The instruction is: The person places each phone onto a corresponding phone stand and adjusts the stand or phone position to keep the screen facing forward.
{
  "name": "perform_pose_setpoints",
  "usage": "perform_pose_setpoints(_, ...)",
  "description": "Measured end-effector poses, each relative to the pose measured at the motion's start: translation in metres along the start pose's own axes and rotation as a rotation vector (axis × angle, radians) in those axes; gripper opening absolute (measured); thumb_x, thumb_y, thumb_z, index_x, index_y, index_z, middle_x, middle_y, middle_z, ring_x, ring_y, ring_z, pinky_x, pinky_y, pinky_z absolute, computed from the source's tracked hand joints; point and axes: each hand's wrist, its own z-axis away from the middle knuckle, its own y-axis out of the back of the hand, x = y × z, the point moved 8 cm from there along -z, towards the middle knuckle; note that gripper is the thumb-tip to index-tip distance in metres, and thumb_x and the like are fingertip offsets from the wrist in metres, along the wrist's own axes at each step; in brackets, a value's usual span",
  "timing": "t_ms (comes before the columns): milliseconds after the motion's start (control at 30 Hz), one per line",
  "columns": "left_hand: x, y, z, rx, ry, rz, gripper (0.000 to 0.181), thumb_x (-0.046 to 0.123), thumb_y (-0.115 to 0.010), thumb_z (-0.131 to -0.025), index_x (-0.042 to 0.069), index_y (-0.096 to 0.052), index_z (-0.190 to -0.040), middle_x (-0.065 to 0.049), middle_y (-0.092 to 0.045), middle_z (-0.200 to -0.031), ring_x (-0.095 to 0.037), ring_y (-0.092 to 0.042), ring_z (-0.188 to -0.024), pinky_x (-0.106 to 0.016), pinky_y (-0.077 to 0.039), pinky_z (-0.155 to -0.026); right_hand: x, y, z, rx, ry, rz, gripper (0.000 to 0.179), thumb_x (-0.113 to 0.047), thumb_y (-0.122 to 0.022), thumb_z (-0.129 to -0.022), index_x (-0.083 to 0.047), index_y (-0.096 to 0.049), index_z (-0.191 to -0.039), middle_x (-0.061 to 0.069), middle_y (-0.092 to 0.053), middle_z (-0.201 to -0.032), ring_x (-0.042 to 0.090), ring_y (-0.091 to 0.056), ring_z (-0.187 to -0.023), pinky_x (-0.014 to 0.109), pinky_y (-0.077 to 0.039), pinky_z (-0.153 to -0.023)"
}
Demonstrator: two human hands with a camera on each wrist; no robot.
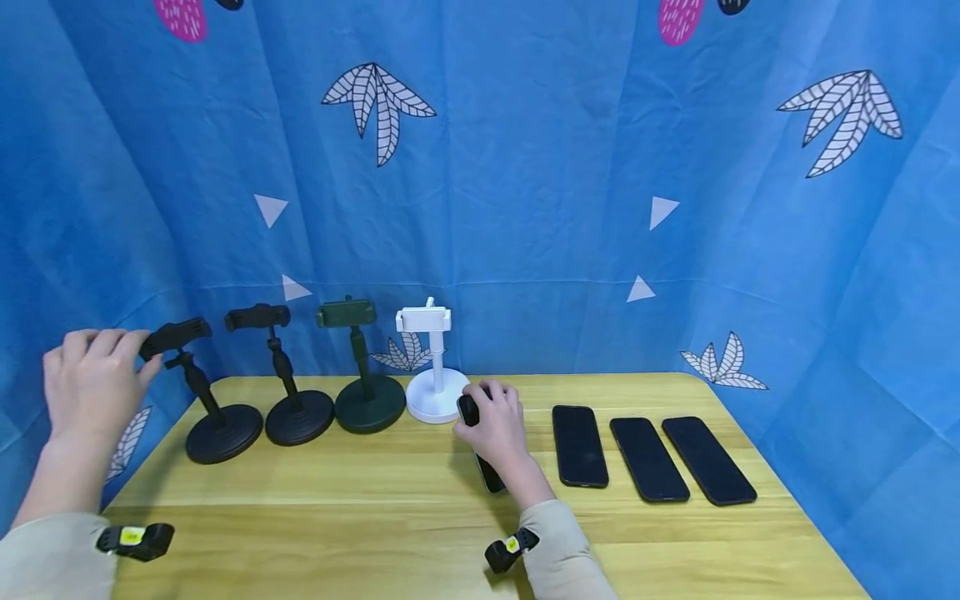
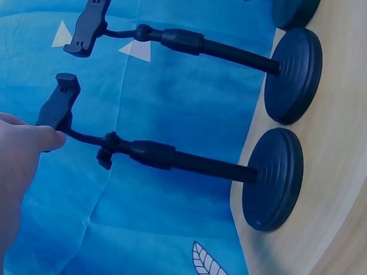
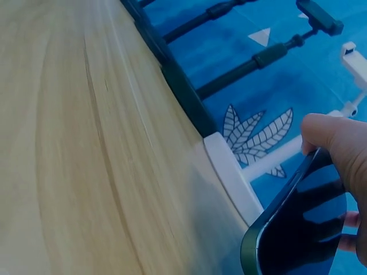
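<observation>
Leftmost stand [image 2: 155,153] in head and left-wrist views

Pale beige sleeves [image 1: 566,554], black wrist cameras [image 1: 156,542], yellow labels [image 1: 132,536], bare hands [image 1: 93,379]

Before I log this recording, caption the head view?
Left hand gripping the leftmost black stand, right hand gripping a phone, three more phones lying to the right.

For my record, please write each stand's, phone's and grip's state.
Leftmost black phone stand: upright, empty
Second black phone stand: upright, empty
Dark green phone stand: upright, empty
White phone stand: upright, empty
Held smartphone: gripped
Loose left smartphone: flat, dark
Loose middle smartphone: flat, dark
Rightmost smartphone: flat, dark
Left grip: holds leftmost stand's clamp
Right grip: holds smartphone
</observation>
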Motion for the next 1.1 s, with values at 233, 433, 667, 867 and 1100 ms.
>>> perform_pose_setpoints(233, 0.001, 0.001, -0.001, 0.007, 0.003, 0.02, 0.04, 0.01, -0.076, -0.081, -0.003, -0.06, -0.115, -0.03, -0.061, -0.117, -0.045, -0.044, -0.115, -0.058, -0.036, -0.09, -0.019, 0.009, 0.0, 0.105, 0.121, 0.024, 0.04, -0.025, -0.077, -0.073, -0.02, -0.066, -0.11, 0.009, -0.061, -0.119, 0.035, -0.053, -0.103, 0.05, -0.048, -0.084)
perform_pose_setpoints(433, -0.002, -0.001, -0.001, -0.031, 0.025, 0.009, 0.041, 0.011, -0.076, -0.082, -0.004, -0.059, -0.116, -0.03, -0.06, -0.119, -0.045, -0.042, -0.116, -0.059, -0.034, -0.091, -0.03, 0.016, 0.0, 0.157, 0.163, 0.019, 0.04, -0.025, -0.078, -0.071, -0.02, -0.067, -0.109, 0.008, -0.06, -0.118, 0.034, -0.053, -0.102, 0.049, -0.048, -0.082)
perform_pose_setpoints(667, -0.001, -0.003, 0.001, -0.03, 0.022, 0.01, 0.041, 0.011, -0.077, -0.081, -0.005, -0.06, -0.115, -0.03, -0.061, -0.117, -0.045, -0.043, -0.115, -0.057, -0.035, -0.09, -0.04, 0.024, 0.0, 0.18, 0.187, 0.014, 0.04, -0.026, -0.077, -0.072, -0.019, -0.067, -0.11, 0.008, -0.06, -0.117, 0.032, -0.052, -0.102, 0.047, -0.049, -0.081)
perform_pose_setpoints(867, 0.0, -0.003, 0.0, -0.023, 0.025, 0.025, 0.041, 0.011, -0.077, -0.081, -0.004, -0.06, -0.114, -0.029, -0.061, -0.118, -0.044, -0.043, -0.115, -0.058, -0.035, -0.089, -0.049, 0.03, -0.002, 0.195, 0.211, 0.008, 0.04, -0.026, -0.078, -0.073, -0.019, -0.067, -0.111, 0.008, -0.06, -0.118, 0.032, -0.051, -0.104, 0.049, -0.048, -0.084)
perform_pose_setpoints(1100, -0.001, 0.0, -0.002, -0.033, 0.029, 0.033, 0.041, 0.01, -0.077, -0.081, -0.004, -0.06, -0.115, -0.03, -0.061, -0.118, -0.045, -0.041, -0.117, -0.058, -0.034, -0.09, -0.065, 0.033, -0.002, 0.21, 0.252, -0.009, 0.038, -0.027, -0.078, -0.075, -0.019, -0.066, -0.11, 0.008, -0.06, -0.119, 0.031, -0.051, -0.106, 0.05, -0.05, -0.082)
